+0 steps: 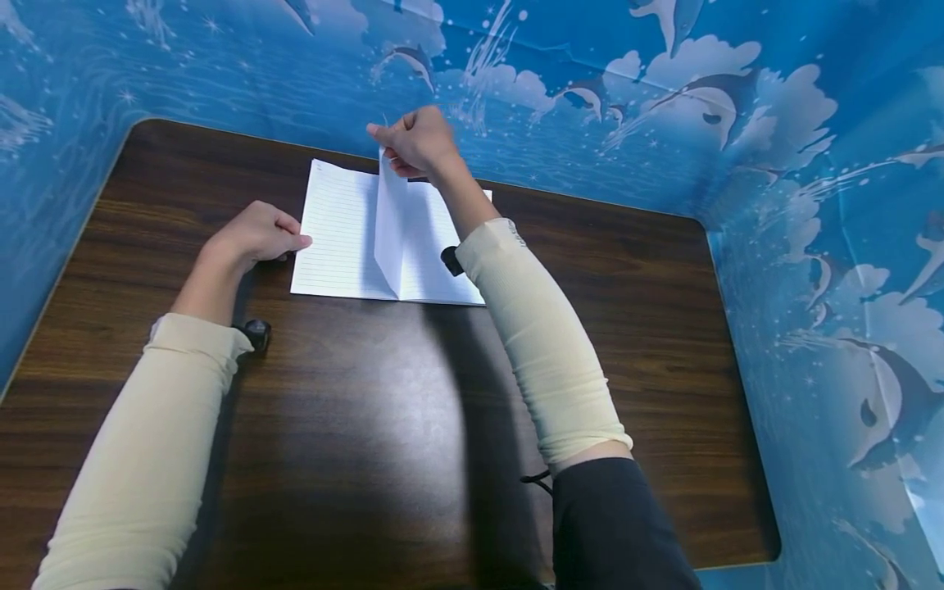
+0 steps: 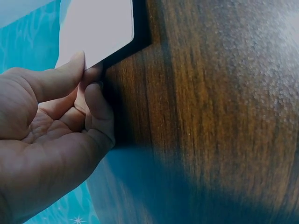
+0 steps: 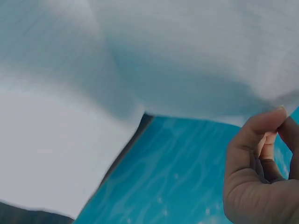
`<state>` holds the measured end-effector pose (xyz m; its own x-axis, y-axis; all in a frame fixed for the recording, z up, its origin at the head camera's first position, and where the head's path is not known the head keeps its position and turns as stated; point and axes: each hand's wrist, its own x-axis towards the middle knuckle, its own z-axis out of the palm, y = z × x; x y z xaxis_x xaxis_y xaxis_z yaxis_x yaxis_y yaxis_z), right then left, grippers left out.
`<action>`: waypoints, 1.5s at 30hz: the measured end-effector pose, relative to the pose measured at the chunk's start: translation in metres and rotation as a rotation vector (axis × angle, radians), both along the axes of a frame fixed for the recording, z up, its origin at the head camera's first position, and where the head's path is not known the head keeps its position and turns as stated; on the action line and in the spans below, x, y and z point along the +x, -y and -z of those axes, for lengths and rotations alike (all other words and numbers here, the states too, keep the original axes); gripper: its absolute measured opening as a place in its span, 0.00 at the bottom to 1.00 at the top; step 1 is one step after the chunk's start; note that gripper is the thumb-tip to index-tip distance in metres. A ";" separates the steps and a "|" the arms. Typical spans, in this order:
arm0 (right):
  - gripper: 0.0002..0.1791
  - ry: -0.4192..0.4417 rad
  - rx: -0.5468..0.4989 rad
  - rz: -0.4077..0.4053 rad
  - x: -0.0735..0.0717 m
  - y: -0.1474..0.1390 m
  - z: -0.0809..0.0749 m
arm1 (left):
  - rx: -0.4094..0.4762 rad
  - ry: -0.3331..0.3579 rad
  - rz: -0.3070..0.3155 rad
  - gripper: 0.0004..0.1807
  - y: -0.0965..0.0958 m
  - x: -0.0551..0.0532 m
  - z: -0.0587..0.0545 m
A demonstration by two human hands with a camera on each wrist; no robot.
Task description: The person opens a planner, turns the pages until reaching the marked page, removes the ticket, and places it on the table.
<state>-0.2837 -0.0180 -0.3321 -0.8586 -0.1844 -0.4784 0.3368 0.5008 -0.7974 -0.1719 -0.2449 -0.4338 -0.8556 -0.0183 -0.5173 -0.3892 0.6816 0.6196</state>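
An open lined notebook (image 1: pixel 339 233) lies near the table's far edge. One page (image 1: pixel 389 221) stands raised from the fold, its top pinched between thumb and finger of my right hand (image 1: pixel 422 146). In the right wrist view the same hand (image 3: pixel 264 158) grips the page's edge, and the sheet (image 3: pixel 187 60) bends across the picture. My left hand (image 1: pixel 258 233) pinches the notebook's left edge. In the left wrist view, thumb and forefinger of that hand (image 2: pixel 56 112) hold the notebook (image 2: pixel 98 28) near its corner, the other fingers curling beneath.
The dark wood-grain table (image 1: pixel 354 426) spreads around the notebook. Behind it and to the right stands a blue curtain-like backdrop (image 1: pixel 553 106) printed with dolphins. Small black wrist cameras sit by the left sleeve (image 1: pixel 147 442) and right sleeve (image 1: pixel 546 336).
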 end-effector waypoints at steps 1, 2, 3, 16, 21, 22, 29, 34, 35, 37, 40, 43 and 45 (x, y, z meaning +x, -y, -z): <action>0.23 -0.004 -0.007 -0.003 0.001 0.004 0.003 | 0.001 0.000 -0.001 0.19 0.000 0.000 0.000; 0.23 -0.009 -0.015 -0.009 0.001 0.008 0.006 | 0.005 0.004 -0.003 0.19 0.001 0.000 0.000; 0.23 -0.011 -0.022 -0.010 0.002 0.012 0.009 | 0.010 0.009 -0.003 0.19 0.001 0.000 0.000; 0.24 -0.085 0.037 -0.008 0.008 0.066 0.053 | 0.075 -0.007 0.040 0.16 0.005 -0.003 -0.002; 0.24 -0.090 0.122 -0.006 0.010 0.079 0.073 | 0.100 0.027 0.031 0.17 0.006 -0.003 -0.001; 0.25 -0.090 0.129 -0.006 0.011 0.081 0.077 | 0.107 0.030 0.022 0.16 0.007 -0.004 -0.001; 0.28 -0.101 0.182 -0.008 0.016 0.097 0.099 | 0.160 0.043 -0.044 0.28 0.007 -0.006 -0.001; 0.25 -0.093 0.185 0.004 0.017 0.097 0.111 | 0.147 0.038 -0.006 0.31 0.006 -0.008 0.000; 0.24 -0.091 0.183 0.002 0.018 0.097 0.111 | 0.128 0.032 0.009 0.29 0.006 -0.008 0.001; 0.22 -0.088 0.191 -0.019 0.019 0.099 0.110 | 0.096 0.019 0.027 0.25 0.006 -0.007 0.001; 0.20 -0.097 0.226 -0.069 0.020 0.103 0.106 | 0.069 0.006 0.040 0.25 0.006 -0.004 0.001; 0.18 -0.134 0.298 -0.135 0.021 0.105 0.105 | 0.068 0.019 0.032 0.26 0.006 -0.002 0.001; 0.17 -0.167 0.351 -0.186 0.021 0.106 0.105 | 0.070 0.028 0.029 0.27 0.006 -0.001 0.000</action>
